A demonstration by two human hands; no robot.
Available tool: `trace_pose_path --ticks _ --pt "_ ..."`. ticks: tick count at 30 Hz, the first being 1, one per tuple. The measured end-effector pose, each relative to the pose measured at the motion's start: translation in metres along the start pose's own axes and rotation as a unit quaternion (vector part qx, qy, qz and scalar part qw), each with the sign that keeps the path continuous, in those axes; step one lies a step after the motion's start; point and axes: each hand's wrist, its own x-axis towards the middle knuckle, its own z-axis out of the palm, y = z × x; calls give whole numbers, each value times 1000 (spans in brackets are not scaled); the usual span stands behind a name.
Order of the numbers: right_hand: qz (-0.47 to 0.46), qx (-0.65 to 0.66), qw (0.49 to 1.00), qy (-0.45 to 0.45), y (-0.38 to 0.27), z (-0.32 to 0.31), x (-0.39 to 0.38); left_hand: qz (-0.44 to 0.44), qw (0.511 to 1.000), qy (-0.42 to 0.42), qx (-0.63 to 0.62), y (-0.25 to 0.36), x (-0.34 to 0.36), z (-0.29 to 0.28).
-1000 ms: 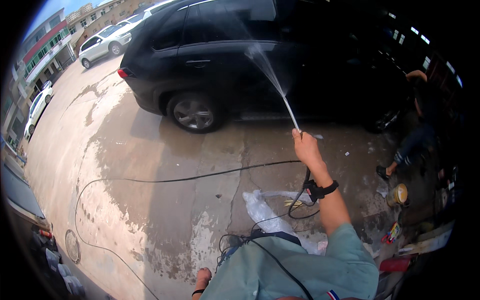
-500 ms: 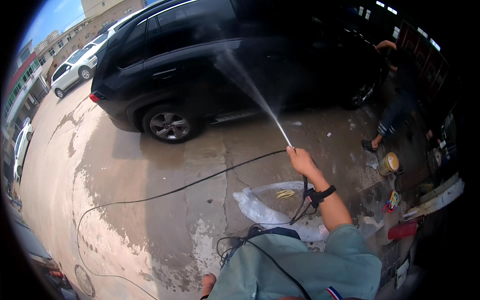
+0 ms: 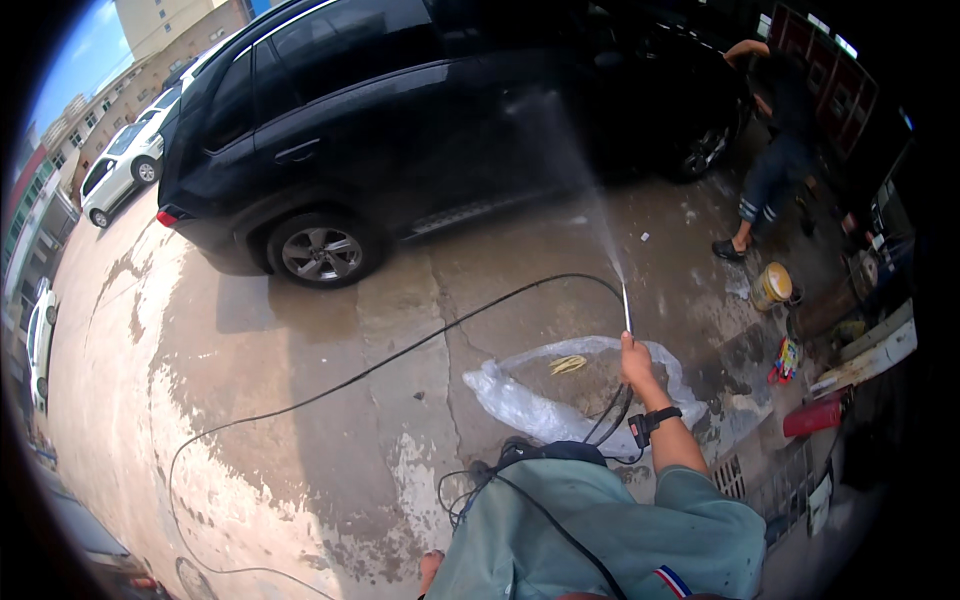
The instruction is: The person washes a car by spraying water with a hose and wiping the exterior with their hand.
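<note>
Glossy black car (image 3: 390, 150); slim metal wand (image 3: 627, 312) before it, misty spray (image 3: 598, 218) fanning out. Your right hand (image 3: 636, 362) is clamped round the wand; left hand (image 3: 430, 567), farther from car, mostly hidden, can't tell grip.

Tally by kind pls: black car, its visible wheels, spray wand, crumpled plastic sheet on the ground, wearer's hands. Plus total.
Black car: 1
Wheels: rear wheel, front wheel: 2
Spray wand: 1
Plastic sheet: 1
Hands: right hand, left hand (partly visible): 2
Total: 7
</note>
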Motion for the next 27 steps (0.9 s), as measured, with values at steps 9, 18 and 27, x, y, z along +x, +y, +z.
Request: trace_pose_path --ticks 9,18,27 --pt "-40 -71 969 -231 -27 6 -39 45 995 29 -87 72 -32 -71" --pt "-76 -97 984 -125 28 33 -13 39 997 27 -66 32 -17 -38" --pt "151 5 968 -202 33 6 -26 3 999 -10 -46 -24 -13 11"
